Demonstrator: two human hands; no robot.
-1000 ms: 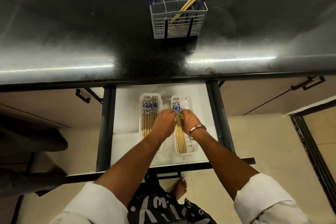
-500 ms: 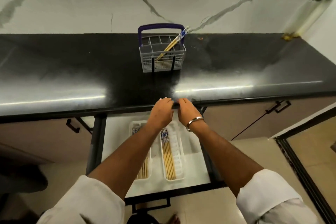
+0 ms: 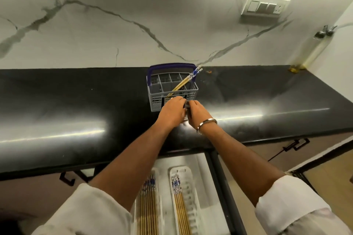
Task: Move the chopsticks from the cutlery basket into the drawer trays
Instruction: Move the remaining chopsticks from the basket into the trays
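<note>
A grey cutlery basket (image 3: 155,91) with a blue handle stands on the black counter (image 3: 76,105). A few bamboo chopsticks (image 3: 181,84) with blue-and-white tops lean to the right in it. My left hand (image 3: 172,112) and my right hand (image 3: 197,113) are side by side at the basket's front wall, fingers loosely curled, and I see nothing in them. Below, the open drawer (image 3: 199,170) holds two white trays. Chopsticks fill the left tray (image 3: 159,196). In the right tray (image 3: 190,187) lies a smaller bundle.
A marble wall with a switch plate (image 3: 264,7) backs the counter. A clear glass bottle (image 3: 309,53) leans in the far right corner. Cabinet doors with black handles (image 3: 295,146) flank the drawer, and its black rail (image 3: 222,187) runs along the right side.
Both hands left the trays in the drawer, rose over the counter edge and reached the front of the basket. The camera tilted up toward the wall.
</note>
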